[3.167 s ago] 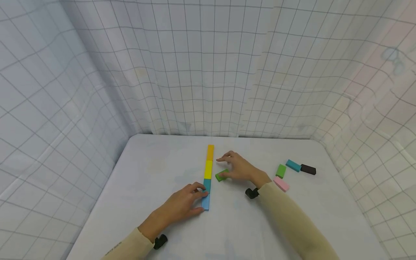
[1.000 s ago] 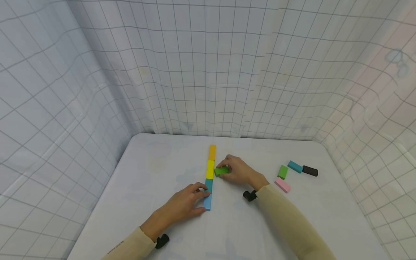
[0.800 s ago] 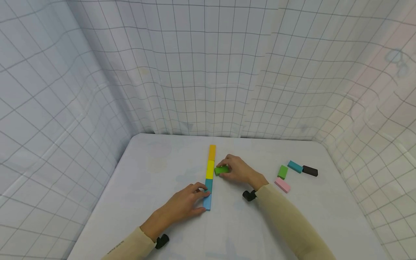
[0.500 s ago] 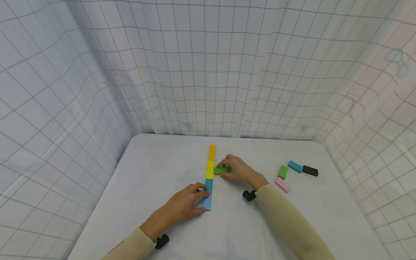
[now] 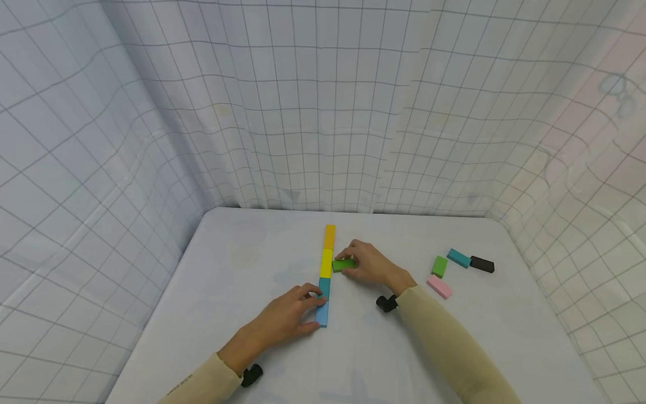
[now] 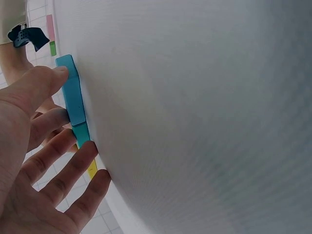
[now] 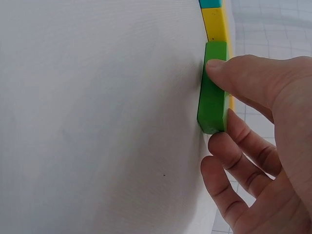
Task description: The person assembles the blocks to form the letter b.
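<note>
A straight row of blocks lies down the table: an orange block farthest, then a yellow block, a teal block and a light blue block nearest. My right hand pinches a green block between thumb and fingers. That block lies flat, crosswise to the row, its left end right at the yellow block's side. My left hand rests at the row's near end. Its thumb touches the light blue block and its spread, slightly bent fingers reach the teal one.
Off to the right lie a second green block, a pink block, another teal block and a black block. Gridded white curtains stand behind the white table and on both sides.
My right fingers have closed round the green block, turned it from slanted to square with the row and brought its end up to the yellow block. My left hand has stayed in place.
</note>
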A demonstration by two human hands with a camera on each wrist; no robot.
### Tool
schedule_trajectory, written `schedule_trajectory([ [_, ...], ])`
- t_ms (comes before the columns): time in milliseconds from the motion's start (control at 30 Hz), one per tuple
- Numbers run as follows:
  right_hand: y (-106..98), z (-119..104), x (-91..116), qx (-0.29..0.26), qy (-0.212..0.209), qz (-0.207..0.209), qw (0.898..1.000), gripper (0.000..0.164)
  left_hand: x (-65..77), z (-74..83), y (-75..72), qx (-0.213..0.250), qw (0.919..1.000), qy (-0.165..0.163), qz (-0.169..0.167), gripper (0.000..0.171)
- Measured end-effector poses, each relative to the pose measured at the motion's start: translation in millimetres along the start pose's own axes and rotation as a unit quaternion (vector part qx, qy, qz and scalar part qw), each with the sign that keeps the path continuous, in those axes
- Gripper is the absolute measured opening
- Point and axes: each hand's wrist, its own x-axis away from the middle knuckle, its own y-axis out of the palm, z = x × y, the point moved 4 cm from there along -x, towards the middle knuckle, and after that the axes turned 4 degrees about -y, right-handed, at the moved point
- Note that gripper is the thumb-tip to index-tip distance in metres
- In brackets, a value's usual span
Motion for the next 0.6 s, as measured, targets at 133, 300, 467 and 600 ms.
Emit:
schedule_trajectory([
  [133, 0.0, 0.5, 0.3, -0.002, -0.002, 0.001, 1.000, 0.034, 0.0, 0.2, 0.3, 0.000, 1.0000, -0.001, 0.000, 0.049],
  [300, 0.9, 2.9, 1.9, -0.003, -0.004, 0.006, 1.000, 0.034, -0.3, 1.9, 0.5, 0.002, 1.0000, -0.005, -0.002, 0.048],
  [467, 1.5, 3.9, 2.8, -0.002, -0.006, 0.010, 1.000, 0.034, -0.1, 3.9, 0.6, 0.000, 1.0000, -0.006, -0.003, 0.049],
  [600, 1.4, 3.6, 3.7, -0.002, -0.005, 0.009, 1.000, 0.036, -0.2, 5.1, 1.2, -0.003, 1.0000, -0.007, -0.002, 0.049],
])
